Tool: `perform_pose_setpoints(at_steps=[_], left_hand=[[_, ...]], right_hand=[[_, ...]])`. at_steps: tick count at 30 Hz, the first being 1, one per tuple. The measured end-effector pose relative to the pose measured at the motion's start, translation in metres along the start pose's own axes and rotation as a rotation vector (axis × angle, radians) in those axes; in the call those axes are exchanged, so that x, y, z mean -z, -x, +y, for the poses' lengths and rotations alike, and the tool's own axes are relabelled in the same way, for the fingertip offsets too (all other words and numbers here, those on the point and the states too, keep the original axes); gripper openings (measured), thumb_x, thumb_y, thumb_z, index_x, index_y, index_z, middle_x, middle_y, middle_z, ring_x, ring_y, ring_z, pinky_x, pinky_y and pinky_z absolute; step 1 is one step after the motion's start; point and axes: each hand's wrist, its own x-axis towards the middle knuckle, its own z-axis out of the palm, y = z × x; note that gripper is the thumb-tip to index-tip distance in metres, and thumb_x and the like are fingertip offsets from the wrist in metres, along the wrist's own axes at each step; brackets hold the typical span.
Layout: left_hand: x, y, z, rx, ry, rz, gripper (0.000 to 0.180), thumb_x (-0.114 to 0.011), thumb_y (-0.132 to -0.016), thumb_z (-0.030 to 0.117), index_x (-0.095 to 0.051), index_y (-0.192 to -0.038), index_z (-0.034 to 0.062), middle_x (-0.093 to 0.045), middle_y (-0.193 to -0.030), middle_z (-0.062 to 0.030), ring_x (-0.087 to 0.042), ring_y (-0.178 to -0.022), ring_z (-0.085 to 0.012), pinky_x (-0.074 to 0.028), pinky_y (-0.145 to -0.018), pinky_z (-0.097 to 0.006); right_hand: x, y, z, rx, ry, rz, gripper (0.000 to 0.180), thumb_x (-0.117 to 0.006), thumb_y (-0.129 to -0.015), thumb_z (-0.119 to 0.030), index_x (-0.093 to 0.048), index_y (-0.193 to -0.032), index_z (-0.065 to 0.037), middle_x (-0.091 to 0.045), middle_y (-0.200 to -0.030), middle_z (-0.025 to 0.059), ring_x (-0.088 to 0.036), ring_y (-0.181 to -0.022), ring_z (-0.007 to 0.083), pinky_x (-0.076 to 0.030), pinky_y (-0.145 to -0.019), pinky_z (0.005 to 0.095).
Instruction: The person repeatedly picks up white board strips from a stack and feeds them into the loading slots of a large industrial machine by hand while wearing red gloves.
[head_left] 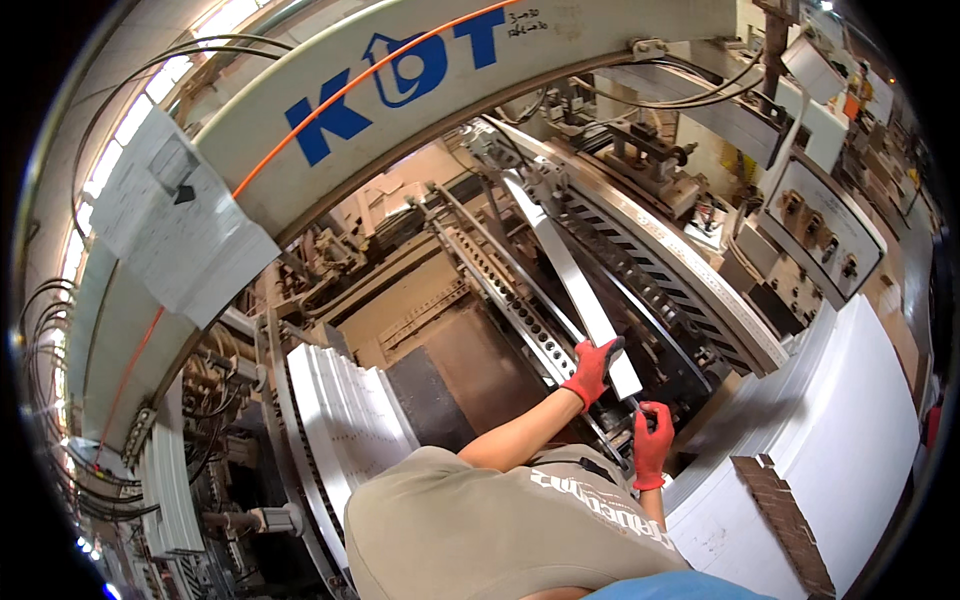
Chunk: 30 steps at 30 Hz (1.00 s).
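A long flat white bar (572,265) slants over the machine bed from upper left to lower right. My left hand (592,368), in a red glove, grips the bar near its lower end. My right hand (652,443), also in a red glove, sits just below and to the right, closed around a small dark part under the bar's end. I cannot tell what that part is. My beige shirt (480,530) fills the lower middle of the view.
A cream machine arch (300,110) with blue lettering and an orange stripe curves overhead. Perforated metal rails (505,295) cross the bed. White sheet stacks stand at the left (345,420) and the right (860,430). A control panel (822,235) with knobs is at upper right, a brown strip (785,520) at lower right.
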Motion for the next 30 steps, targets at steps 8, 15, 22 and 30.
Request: perform_pose_setpoints(at_steps=[8, 15, 22, 30], left_hand=[[0.101, 0.079, 0.057, -0.205, -0.138, 0.053, 0.014, -0.059, -0.091, 0.019, -0.063, -0.096, 0.0057, -0.063, -0.083, -0.0013, -0.061, -0.074, -0.0133, -0.052, -0.067, -0.030], [0.166, 0.156, 0.078, -0.454, -0.844, 0.513, 0.042, -0.072, -0.084, 0.032, -0.063, -0.106, -0.0022, -0.068, -0.098, -0.0127, -0.062, -0.089, -0.0175, -0.047, -0.081, -0.033], [0.229, 0.247, 0.065, -0.554, -1.060, 0.853, 0.048, -0.074, -0.077, 0.028, -0.058, -0.116, 0.0062, -0.068, -0.097, -0.0165, -0.067, -0.091, -0.0300, -0.052, -0.078, -0.039], [0.293, 0.292, 0.034, -0.343, -1.007, 1.018, 0.062, -0.069, -0.076, 0.037, -0.052, -0.130, 0.0128, -0.066, -0.112, -0.0156, -0.062, -0.102, -0.0360, -0.051, -0.085, -0.044]], right_hand=[[-0.028, -0.024, 0.005, 0.292, 0.371, -0.118, 0.019, -0.066, -0.079, -0.015, -0.058, -0.094, -0.006, -0.059, -0.087, 0.0099, -0.059, -0.079, 0.0278, -0.048, -0.070, 0.0375], [-0.040, -0.046, 0.027, 0.227, 0.434, -0.208, 0.021, -0.065, -0.081, -0.016, -0.060, -0.097, -0.005, -0.062, -0.092, 0.0103, -0.062, -0.086, 0.0289, -0.049, -0.074, 0.0384], [-0.052, -0.051, 0.044, 0.061, 0.429, -0.295, 0.019, -0.065, -0.085, -0.019, -0.064, -0.097, -0.004, -0.066, -0.094, 0.0114, -0.064, -0.088, 0.0279, -0.050, -0.078, 0.0378], [-0.061, -0.047, 0.044, 0.273, 0.596, -0.301, 0.022, -0.063, -0.088, -0.023, -0.062, -0.094, -0.002, -0.066, -0.088, 0.0134, -0.062, -0.081, 0.0303, -0.048, -0.073, 0.0402]])
